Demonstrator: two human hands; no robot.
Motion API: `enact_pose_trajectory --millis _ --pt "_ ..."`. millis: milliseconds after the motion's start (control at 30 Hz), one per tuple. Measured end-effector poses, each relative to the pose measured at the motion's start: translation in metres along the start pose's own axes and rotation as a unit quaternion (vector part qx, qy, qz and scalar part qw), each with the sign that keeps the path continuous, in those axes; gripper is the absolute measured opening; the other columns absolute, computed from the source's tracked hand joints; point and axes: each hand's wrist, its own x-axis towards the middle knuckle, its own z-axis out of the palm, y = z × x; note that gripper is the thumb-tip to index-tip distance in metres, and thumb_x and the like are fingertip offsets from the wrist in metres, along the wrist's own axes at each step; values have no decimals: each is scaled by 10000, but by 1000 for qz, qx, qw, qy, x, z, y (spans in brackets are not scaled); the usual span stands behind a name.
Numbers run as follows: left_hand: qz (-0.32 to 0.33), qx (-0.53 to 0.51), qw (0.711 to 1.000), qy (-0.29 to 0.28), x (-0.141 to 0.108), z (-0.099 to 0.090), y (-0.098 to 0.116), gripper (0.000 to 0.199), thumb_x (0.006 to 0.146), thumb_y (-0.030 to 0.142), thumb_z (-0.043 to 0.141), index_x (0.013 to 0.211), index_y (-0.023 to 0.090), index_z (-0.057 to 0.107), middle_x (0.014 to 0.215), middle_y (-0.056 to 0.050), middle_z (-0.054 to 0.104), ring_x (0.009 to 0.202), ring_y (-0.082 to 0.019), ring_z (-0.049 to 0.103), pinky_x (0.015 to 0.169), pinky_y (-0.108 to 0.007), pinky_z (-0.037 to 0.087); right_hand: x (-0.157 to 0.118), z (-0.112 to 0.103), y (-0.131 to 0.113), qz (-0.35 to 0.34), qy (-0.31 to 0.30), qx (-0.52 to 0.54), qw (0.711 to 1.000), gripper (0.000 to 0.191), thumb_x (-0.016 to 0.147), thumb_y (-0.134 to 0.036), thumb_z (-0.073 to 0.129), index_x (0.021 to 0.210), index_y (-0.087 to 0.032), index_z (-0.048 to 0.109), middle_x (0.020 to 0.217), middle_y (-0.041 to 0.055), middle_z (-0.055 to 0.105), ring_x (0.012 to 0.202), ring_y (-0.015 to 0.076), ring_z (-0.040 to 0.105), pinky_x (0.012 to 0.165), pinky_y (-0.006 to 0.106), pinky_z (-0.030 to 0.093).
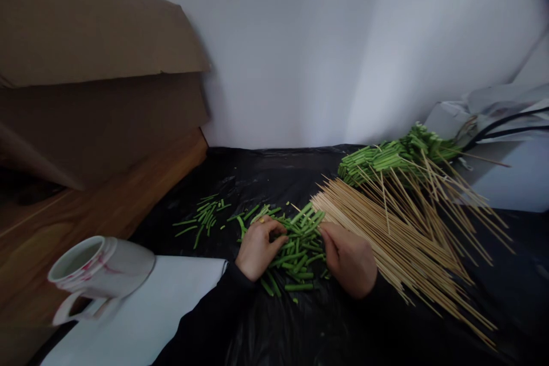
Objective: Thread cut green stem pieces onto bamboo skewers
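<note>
Head view suggests some work is already done: skewered green stems point(375, 163) lie stacked at back right. Many bare bamboo skewers point(355, 214) and loose stem pieces point(297, 250) are left. These pieces, short and bright green, are heaped on black plastic point(266, 164) between the left hand point(259, 243), half curled, and the right hand point(351, 257), pinched; what each holds, I cannot tell.
</note>
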Motion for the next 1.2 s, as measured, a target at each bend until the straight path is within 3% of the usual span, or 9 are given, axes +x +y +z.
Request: enact_pose_trajectory --millis 233,400,533,667,733,833,933,1033,1200 --pt "32 91 995 -22 1 -2 -5 21 781 179 656 773 194 670 804 -42 648 822 -217 583 784 -338 417 0 1 1 -1 18 -10 1000 295 949 -198 367 771 -183 602 666 8 597 605 126 560 592 265 303" --pt "47 126 991 -22 2 -5 -7 123 850 157 562 862 186 681 875 -61 668 878 -219 599 835 -352 436 0 1 0 3 11 -5 1000 310 954 -202 362 750 -180 595 665 10 593 605 121 551 595 257 302" --pt "14 58 998 21 5 -9 -5 199 867 192 543 976 195 710 938 -69 683 897 -217 611 848 -355 441 -1 3 0 0 13 4 1000 297 955 -192 356 793 -179 605 689 13 602 638 124 564 615 250 314" --pt "-51 -105 991 68 9 -14 -6 199 844 233 583 948 181 744 894 -69 678 839 -194 605 806 -324 450 -3 3 -2 -6 10 5 1000 297 958 -194 358 777 -185 593 660 6 583 617 125 549 607 254 313" --pt "-114 -256 958 54 10 -14 -7 187 813 267 640 929 169 748 840 -58 674 773 -162 596 745 -285 463 -4 4 -3 -11 12 5 1000 286 955 -188 363 786 -186 594 664 5 586 620 127 552 601 258 310" --pt "-220 -486 846 5 10 -13 -7 233 742 285 741 923 139 737 750 -37 652 666 -103 572 646 -213 471 -5 5 -4 -19 7 7 1000 265 950 -176 370 821 -187 601 693 6 605 634 129 563 599 261 308" --pt "-276 -593 757 -17 10 -13 -5 251 703 198 783 927 100 725 705 -35 635 631 -76 566 613 -171 480 -7 7 -6 -22 -2 7 1000 263 950 -176 369 817 -188 594 707 9 612 647 131 566 601 264 306" --pt "-295 -618 728 -14 11 -13 -1 202 738 132 747 932 82 716 700 -45 635 626 -73 574 597 -160 493 -8 9 -8 -21 -20 13 1000 273 950 -178 363 778 -191 574 678 3 594 639 130 563 602 265 304" --pt "-287 -625 725 -22 10 -12 3 167 758 113 724 922 81 716 703 -44 634 637 -78 578 595 -162 503 -10 11 -10 -16 -47 21 999 262 945 -177 366 799 -191 584 697 4 603 661 133 579 606 268 305"
